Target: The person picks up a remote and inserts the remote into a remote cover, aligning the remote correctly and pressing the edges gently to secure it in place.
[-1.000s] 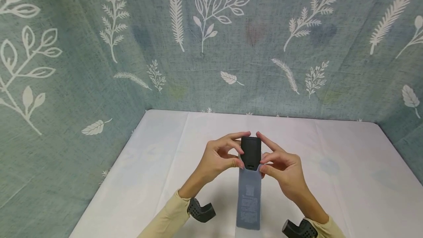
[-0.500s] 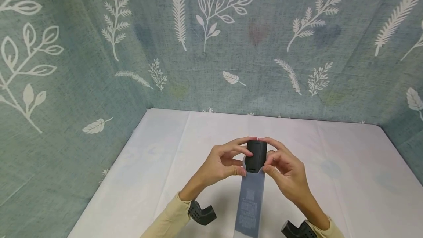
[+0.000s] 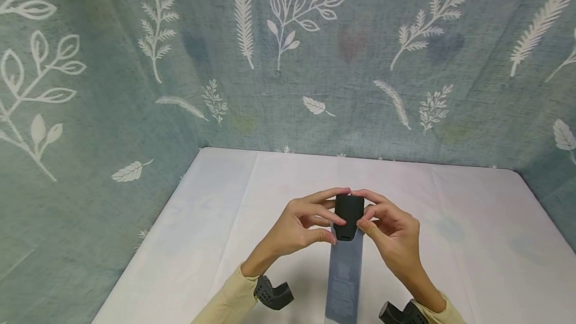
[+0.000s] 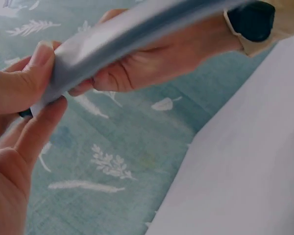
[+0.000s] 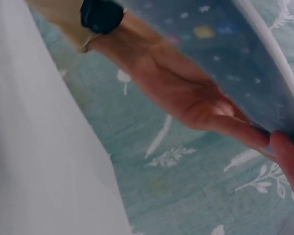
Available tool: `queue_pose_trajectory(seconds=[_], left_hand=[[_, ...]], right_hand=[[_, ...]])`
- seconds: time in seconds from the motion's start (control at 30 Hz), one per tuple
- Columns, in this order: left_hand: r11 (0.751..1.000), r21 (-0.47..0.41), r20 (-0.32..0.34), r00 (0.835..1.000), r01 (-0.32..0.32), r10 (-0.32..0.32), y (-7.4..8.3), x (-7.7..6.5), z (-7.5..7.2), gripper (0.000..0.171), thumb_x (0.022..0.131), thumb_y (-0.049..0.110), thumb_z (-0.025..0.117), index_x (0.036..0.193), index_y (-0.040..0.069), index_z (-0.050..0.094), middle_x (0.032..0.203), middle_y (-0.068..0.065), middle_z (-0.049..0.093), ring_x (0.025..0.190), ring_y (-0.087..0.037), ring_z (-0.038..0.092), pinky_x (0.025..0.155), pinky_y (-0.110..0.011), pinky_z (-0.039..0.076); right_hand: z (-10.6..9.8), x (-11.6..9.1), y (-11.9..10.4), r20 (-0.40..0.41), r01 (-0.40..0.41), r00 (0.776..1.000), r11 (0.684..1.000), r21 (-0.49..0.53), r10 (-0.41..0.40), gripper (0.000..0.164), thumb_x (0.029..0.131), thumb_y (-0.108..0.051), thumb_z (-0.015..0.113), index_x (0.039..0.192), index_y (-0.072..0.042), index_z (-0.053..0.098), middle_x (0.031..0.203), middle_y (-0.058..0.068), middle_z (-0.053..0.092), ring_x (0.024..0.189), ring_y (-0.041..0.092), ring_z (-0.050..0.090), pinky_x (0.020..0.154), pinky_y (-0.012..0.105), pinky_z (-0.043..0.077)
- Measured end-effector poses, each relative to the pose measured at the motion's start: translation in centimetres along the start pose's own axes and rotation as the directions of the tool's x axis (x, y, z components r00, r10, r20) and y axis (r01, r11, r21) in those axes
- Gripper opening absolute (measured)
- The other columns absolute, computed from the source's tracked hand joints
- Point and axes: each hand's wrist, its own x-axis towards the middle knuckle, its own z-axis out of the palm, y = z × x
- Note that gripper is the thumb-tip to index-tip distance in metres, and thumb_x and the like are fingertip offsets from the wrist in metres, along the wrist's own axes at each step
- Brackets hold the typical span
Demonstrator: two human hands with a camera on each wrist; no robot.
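Leafy curtain [image 3: 270, 114], white table [image 3: 202, 224] — left hand [image 3: 290, 229], right hand [image 3: 398, 234] pinching black piece [image 3: 349, 208] with blue strip [image 3: 345, 264]

Tabletop: A white table [image 3: 193, 234], rounded at its far corners, shows a faint crease running front to back on the left side.
Backdrop: Blue-green fabric [image 3: 261, 114] hangs behind and on both sides.
Print: White botanicals dot the cloth, including a feathery frond [image 3: 242, 14] and a small lone leaf [image 3: 313, 105].
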Motion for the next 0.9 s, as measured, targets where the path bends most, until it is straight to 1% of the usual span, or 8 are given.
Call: queue_pose_trajectory(seconds=[0.17,0.27,0.33,0.47,0.57,0.67,0.77,0.9], left_hand=[[0.998,-0.054,0.007,0.999,-0.045,0.045,0.4,0.3,0.0,0.038,0.076,0.005,0.076,0.104,-0.016,0.063,0.146,-0.021,0.036,0.125,-0.041,0.045,0.089,-0.053,0.048],[0.995,-0.077,0.006,0.998,-0.068,0.069,0.5,0.4,0.1,0.036,0.075,0.007,0.076,0.096,-0.02,0.063,0.146,-0.023,0.035,0.124,-0.043,0.045,0.091,-0.053,0.046],[0.994,-0.072,0.004,0.996,-0.087,0.087,0.5,0.4,0.1,0.031,0.075,0.004,0.076,0.089,-0.021,0.063,0.145,-0.025,0.035,0.123,-0.043,0.046,0.091,-0.054,0.046],[0.994,-0.007,-0.009,0.994,-0.106,0.106,0.4,0.4,0.2,0.012,0.069,-0.011,0.075,0.078,-0.013,0.066,0.142,-0.026,0.039,0.122,-0.041,0.049,0.089,-0.052,0.049],[0.995,0.049,-0.013,0.996,-0.085,0.085,0.3,0.4,0.2,0.02,0.067,-0.022,0.072,0.075,-0.005,0.066,0.143,-0.024,0.04,0.125,-0.038,0.046,0.091,-0.049,0.048],[0.994,0.096,-0.027,0.998,-0.05,0.053,0.4,0.3,0.2,0.023,0.069,-0.022,0.07,0.075,-0.001,0.064,0.141,-0.023,0.042,0.125,-0.035,0.047,0.093,-0.047,0.048],[0.989,0.143,-0.054,0.998,-0.034,0.043,0.4,0.1,0.3,0.02,0.071,-0.019,0.071,0.076,-0.001,0.064,0.135,-0.023,0.048,0.116,-0.032,0.053,0.089,-0.044,0.051],[0.965,0.244,-0.077,0.99,-0.093,0.115,0.3,0.1,0.3,0.019,0.069,-0.018,0.072,0.076,-0.002,0.065,0.122,-0.025,0.056,0.104,-0.03,0.061,0.078,-0.039,0.056]], right_hand=[[-0.3,-0.1,-0.9,0.058,-0.094,0.994,0.99,0.108,0.088,0.011,0.082,0.014,0.064,0.085,0.004,0.064,0.126,0.022,0.056,0.09,0.022,0.066,0.07,0.026,0.057],[-0.5,-0.2,-1.3,0.103,-0.172,0.982,0.968,0.182,0.155,0.013,0.084,0.014,0.062,0.085,0.002,0.065,0.132,0.021,0.051,0.082,0.02,0.064,0.074,0.027,0.056],[-0.6,-0.2,-1.4,0.128,-0.217,0.973,0.95,0.225,0.192,0.016,0.084,0.015,0.06,0.086,0.0,0.065,0.135,0.021,0.049,0.084,0.021,0.064,0.074,0.028,0.054],[-1.0,-0.2,-1.3,0.17,-0.285,0.954,0.921,0.267,0.246,0.024,0.086,0.016,0.055,0.089,-0.005,0.066,0.139,0.02,0.046,0.092,0.022,0.064,0.077,0.031,0.054],[-1.2,-0.2,-1.1,0.188,-0.32,0.943,0.907,0.274,0.276,0.026,0.089,0.013,0.053,0.094,-0.009,0.067,0.141,0.018,0.045,0.106,0.026,0.061,0.077,0.031,0.055],[-1.3,-0.4,-1.0,0.217,-0.336,0.936,0.891,0.305,0.278,0.028,0.09,0.012,0.052,0.102,-0.009,0.065,0.143,0.019,0.042,0.119,0.032,0.053,0.081,0.033,0.054],[-1.2,-0.6,-0.9,0.255,-0.344,0.93,0.874,0.342,0.266,0.031,0.089,0.014,0.051,0.11,-0.007,0.063,0.145,0.02,0.039,0.125,0.035,0.047,0.086,0.036,0.053],[-1.1,-0.8,-0.8,0.295,-0.337,0.926,0.868,0.366,0.235,0.039,0.085,0.02,0.051,0.116,-0.001,0.06,0.146,0.023,0.035,0.129,0.035,0.042,0.088,0.037,0.052]])
